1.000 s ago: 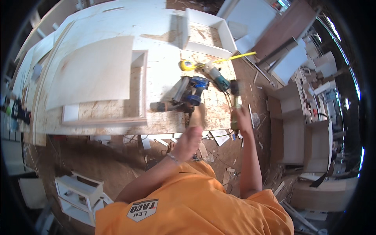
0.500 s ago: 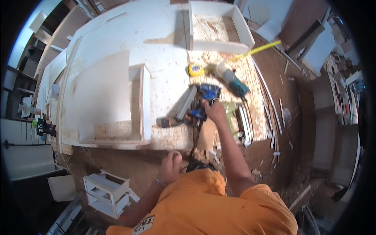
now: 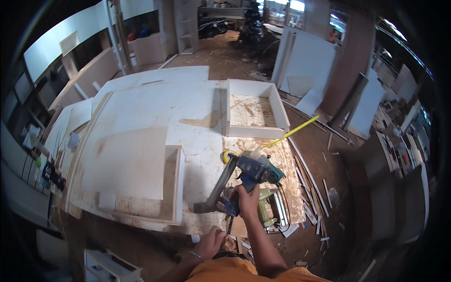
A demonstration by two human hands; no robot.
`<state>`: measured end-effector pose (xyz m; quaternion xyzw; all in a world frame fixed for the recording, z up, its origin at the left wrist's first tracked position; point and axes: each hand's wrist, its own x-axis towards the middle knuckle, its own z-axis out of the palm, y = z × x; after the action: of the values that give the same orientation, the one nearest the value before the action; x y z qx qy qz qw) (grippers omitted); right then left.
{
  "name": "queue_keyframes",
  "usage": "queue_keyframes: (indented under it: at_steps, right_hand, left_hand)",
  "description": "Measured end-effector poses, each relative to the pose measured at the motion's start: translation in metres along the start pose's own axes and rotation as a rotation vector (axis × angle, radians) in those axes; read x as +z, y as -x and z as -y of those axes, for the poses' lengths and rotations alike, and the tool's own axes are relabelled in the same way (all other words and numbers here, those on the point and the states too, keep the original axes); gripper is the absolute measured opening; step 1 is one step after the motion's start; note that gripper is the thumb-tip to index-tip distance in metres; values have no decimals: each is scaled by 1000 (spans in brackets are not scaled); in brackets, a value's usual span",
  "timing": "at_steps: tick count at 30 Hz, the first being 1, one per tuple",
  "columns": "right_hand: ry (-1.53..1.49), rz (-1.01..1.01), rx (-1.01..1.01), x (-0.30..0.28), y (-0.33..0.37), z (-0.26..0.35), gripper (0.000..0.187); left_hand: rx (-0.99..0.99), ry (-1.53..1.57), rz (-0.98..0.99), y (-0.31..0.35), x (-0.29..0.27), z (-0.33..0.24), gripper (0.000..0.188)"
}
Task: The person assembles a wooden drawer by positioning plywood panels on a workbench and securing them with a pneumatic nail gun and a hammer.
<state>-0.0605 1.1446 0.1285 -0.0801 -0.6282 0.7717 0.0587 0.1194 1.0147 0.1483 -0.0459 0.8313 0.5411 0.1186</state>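
Note:
My right hand (image 3: 247, 202) is wrapped round the handle of a blue and black nail gun (image 3: 252, 168), held up over the table's near right part. The nail gun partly covers a yellow tape measure (image 3: 229, 155) and a teal power tool (image 3: 276, 174) lying behind it. Beside my right wrist lies an olive-green nailer (image 3: 267, 217). My left hand (image 3: 211, 243), with a bracelet at the wrist, is closed by the table's near edge; what its fingers hold, if anything, is hidden.
A white worktable (image 3: 197, 101) spreads ahead. On it stand an open wooden frame (image 3: 280, 107) at the far right and another box frame (image 3: 180, 188) at near left, partly under a pale panel (image 3: 127, 160). Wood strips (image 3: 310, 188) and scraps litter the floor at right.
My right hand has raised the nail gun off the table, and it now looks larger and turned. My left hand stays closed near the table edge. The view has tilted up toward the far workshop.

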Motion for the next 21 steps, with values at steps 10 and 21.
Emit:
queue_keyframes:
  at_steps: [10,21]
  right_hand:
    - [-287,-35,-67,59,172,112,12]
    - [-306,-110,-141,193,339,94,14]
  left_hand:
    - [390,-136,88,66,-85,35,30]
    - [481,-96,198,181,-215,97,50]
